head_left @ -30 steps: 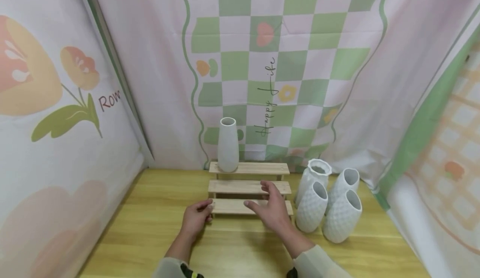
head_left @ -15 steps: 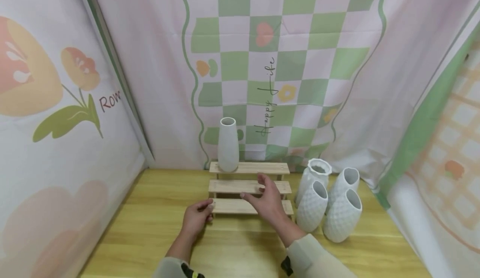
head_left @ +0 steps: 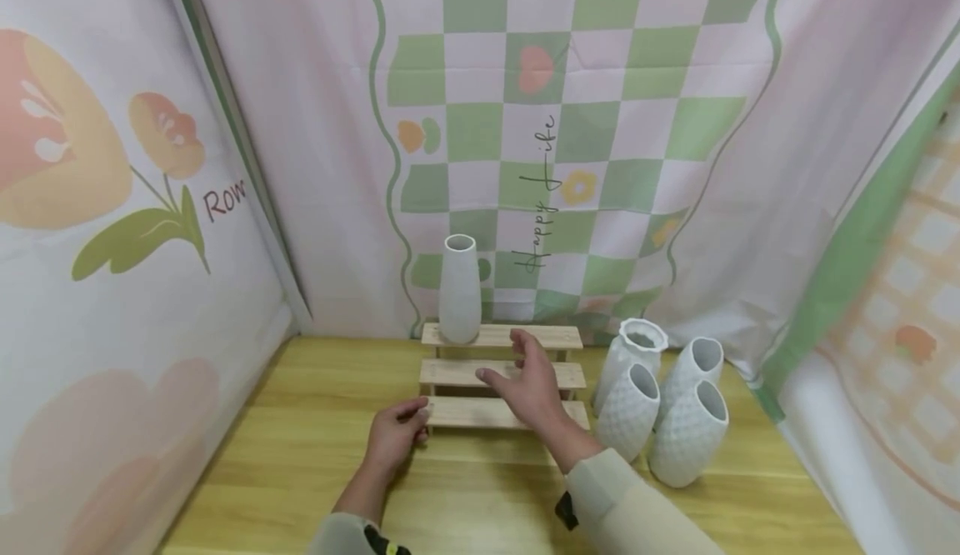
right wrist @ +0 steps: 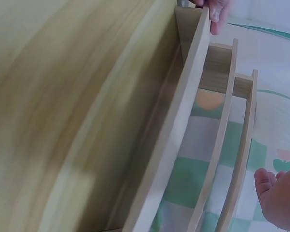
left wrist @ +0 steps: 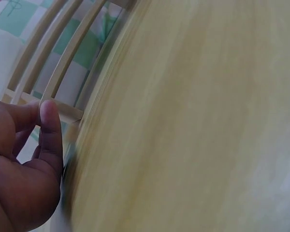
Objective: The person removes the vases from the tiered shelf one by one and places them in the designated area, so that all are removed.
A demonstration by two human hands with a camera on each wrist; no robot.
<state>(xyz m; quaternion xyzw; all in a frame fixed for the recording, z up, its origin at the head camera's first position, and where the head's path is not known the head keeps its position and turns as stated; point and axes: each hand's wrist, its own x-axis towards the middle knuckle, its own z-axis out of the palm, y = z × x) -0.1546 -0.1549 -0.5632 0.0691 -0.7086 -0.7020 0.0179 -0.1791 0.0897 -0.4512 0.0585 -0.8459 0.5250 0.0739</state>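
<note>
A three-step wooden stand (head_left: 465,412) sits on the table. My left hand (head_left: 393,438) pinches the left end of its lowest step between thumb and fingers, as the left wrist view also shows. My right hand (head_left: 536,388) is held over the right half of the stand, thumb and fingers apart, with nothing between them; in the right wrist view that hand (right wrist: 282,200) appears apart from the steps. A tall white vase (head_left: 460,292) stands upright at the left of the top step. The right hand partly hides the middle and lowest steps in the head view.
Right of the stand, several white vases are grouped: one with a ruffled rim (head_left: 626,367), and slant-mouthed ones, including a front textured vase (head_left: 686,448). A checked cloth (head_left: 525,130) hangs behind. The wood-grain table (head_left: 300,447) extends left and forward.
My right hand has moved slightly away from me over the stand, towards the upper steps. My left hand stays at the lowest step's left end. The head view has shifted slightly.
</note>
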